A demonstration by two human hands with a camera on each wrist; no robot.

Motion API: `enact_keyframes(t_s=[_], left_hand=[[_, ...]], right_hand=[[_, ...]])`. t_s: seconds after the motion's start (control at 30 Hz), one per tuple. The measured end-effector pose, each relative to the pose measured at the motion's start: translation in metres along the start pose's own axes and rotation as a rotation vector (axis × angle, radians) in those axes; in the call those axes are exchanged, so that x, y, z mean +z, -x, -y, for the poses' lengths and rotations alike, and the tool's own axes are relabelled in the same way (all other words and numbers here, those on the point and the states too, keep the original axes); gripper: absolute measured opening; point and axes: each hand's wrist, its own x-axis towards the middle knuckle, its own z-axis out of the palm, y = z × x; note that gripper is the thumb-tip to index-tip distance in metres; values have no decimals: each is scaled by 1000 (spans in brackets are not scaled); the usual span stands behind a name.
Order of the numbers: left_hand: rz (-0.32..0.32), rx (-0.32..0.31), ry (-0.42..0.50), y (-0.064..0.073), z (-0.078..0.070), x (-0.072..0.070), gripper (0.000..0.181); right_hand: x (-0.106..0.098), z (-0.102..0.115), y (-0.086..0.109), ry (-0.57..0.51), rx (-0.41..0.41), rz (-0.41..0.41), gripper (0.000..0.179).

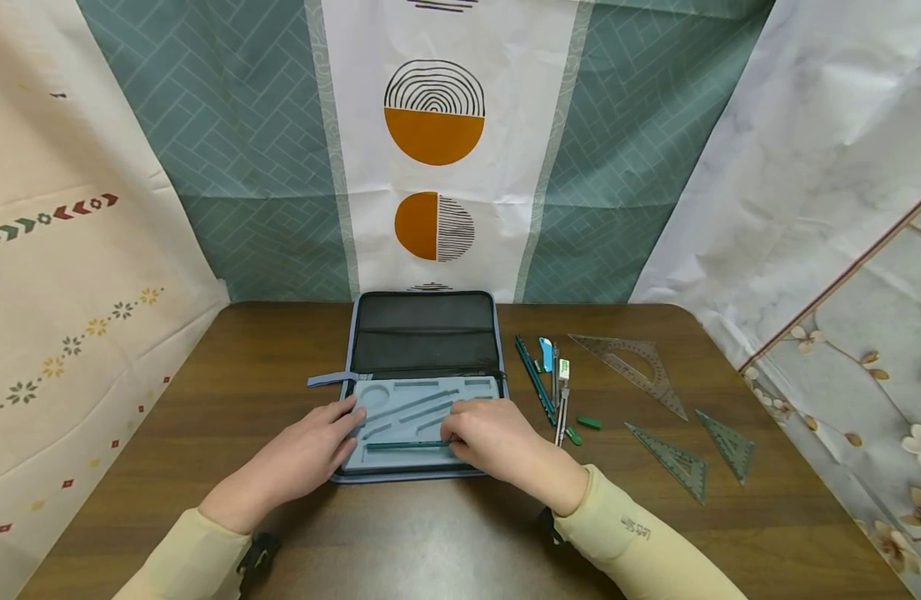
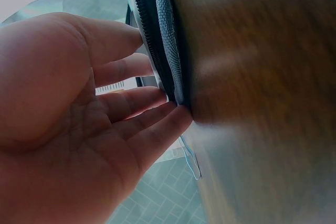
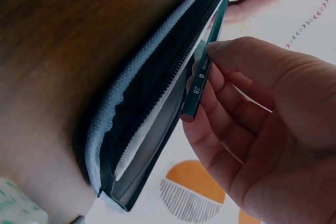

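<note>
A zippered case (image 1: 430, 353) lies unfolded on the table, its dark lid at the back. A light blue tray (image 1: 430, 395) with shaped recesses fills its front half. My right hand (image 1: 498, 435) pinches one end of a dark green 2B pencil (image 3: 195, 88) between thumb and fingers. This pencil lies lengthwise over the tray's front recess in the head view; whether it touches the bottom I cannot tell. At the tray's left side, my left hand (image 1: 306, 454) rests on the edge with loosely extended fingers, which touch the zippered rim (image 2: 167, 40) in the left wrist view.
Right of the case lie green pencils (image 1: 535, 382), a metal compass (image 1: 562, 408), a blue-and-white item (image 1: 546, 354) and a small green piece (image 1: 589, 422). Farther right are a clear triangle with a protractor arc (image 1: 613, 357) and two green set squares (image 1: 672, 467) (image 1: 730, 446).
</note>
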Motion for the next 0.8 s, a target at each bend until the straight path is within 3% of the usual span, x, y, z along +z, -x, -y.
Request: enact_keyframes(t_s=[0.57, 0.8], left_hand=[[3, -5, -1, 0, -1, -1, 41], [-5, -2, 2, 0, -2, -1, 41]], right_hand=[[10, 3, -5, 78, 3, -34, 13], [13, 1, -7, 63, 8, -39, 17]])
